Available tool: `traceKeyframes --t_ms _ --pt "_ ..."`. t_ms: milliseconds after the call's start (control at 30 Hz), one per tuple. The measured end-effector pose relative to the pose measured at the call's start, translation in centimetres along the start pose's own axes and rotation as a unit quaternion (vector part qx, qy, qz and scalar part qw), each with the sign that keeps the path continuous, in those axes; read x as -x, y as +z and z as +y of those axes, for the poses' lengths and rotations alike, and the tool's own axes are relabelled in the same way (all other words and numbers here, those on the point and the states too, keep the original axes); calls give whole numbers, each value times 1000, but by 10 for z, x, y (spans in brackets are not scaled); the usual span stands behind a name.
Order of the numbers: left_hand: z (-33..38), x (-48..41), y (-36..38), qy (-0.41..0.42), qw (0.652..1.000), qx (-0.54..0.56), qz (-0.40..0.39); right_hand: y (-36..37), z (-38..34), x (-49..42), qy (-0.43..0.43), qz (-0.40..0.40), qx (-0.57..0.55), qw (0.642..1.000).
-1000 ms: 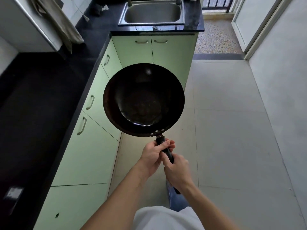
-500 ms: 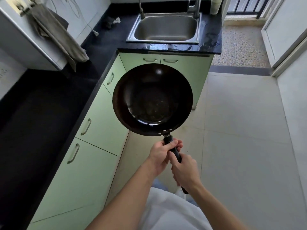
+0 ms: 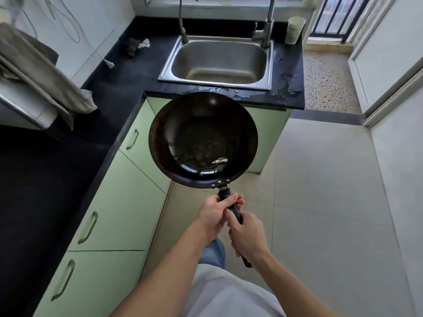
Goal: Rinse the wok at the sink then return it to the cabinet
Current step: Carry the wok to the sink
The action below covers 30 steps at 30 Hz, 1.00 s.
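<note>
The left hand (image 3: 214, 213) clenches the wok's handle (image 3: 230, 205) and the right hand (image 3: 248, 236) grasps it just behind. The wok (image 3: 202, 140) is carried level. The sink (image 3: 219, 62), at 12 o'clock, sits closer and fuller in view than a second ago, so the approach is nearly over and rinsing has not begun.
</note>
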State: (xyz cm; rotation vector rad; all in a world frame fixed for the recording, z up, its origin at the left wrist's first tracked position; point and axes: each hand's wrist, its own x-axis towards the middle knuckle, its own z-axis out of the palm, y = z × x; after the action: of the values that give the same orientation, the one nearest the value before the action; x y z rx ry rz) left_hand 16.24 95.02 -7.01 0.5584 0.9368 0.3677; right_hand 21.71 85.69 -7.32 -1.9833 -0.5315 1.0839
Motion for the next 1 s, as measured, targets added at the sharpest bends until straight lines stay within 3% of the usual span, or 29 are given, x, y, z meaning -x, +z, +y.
traceKeyframes --t_ms 400,1000 --pt "170 -138 17 3 999 -41 -26 26 -143 -157 15 40 -43 998" --pt "282 -311 66 -39 999 -13 7 -10 -229 -349 32 17 -20 999"
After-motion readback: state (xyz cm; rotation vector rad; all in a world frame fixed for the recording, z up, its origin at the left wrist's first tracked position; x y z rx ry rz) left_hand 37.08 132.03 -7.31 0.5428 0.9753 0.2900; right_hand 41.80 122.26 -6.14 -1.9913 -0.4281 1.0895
